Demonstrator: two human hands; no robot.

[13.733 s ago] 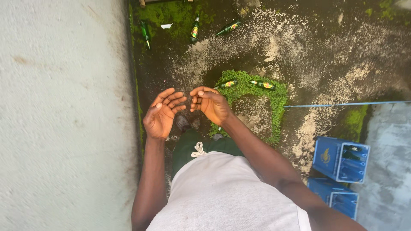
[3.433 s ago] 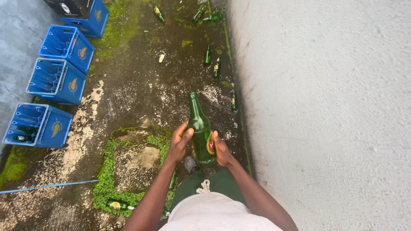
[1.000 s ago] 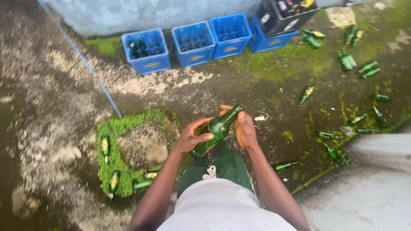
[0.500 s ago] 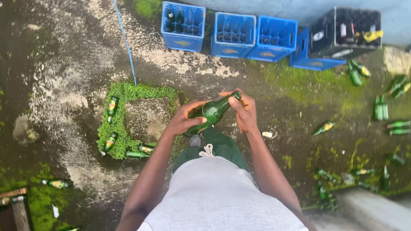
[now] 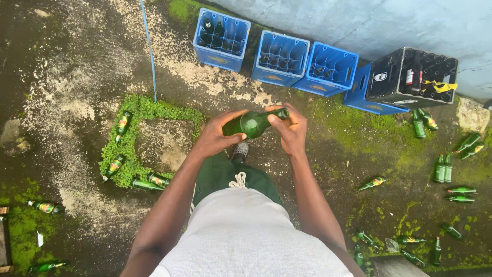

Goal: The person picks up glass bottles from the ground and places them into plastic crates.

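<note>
Holding a green bottle (image 5: 254, 123) crosswise in front of my waist, I have both hands on it above the dark, mossy ground (image 5: 318, 169). My left hand (image 5: 219, 134) wraps the thick body end, fingers curled over the top and thumb underneath, clamped firmly on the glass. My right hand (image 5: 290, 128) closes on the neck end, fingertips pinched round the narrow part near the mouth, so that hand sits nearer the opening and the left nearer the base. The bottle's long axis runs almost level from left to right, its neck tipped slightly up and away from me toward the crates. Those crates stand in a row against the pale wall (image 5: 389, 25) ahead: three blue crates (image 5: 279, 64) side by side, the leftmost holding a few bottles, then a black crate (image 5: 410, 77) perched on another blue one further right. All are well apart from my hands, straight ahead and a little right. Loose green bottles (image 5: 445, 169) lie scattered on the moss to my right, and several more lie around a square patch of small green plants (image 5: 136, 141) to my left, beside a thin blue cord (image 5: 148, 46).
</note>
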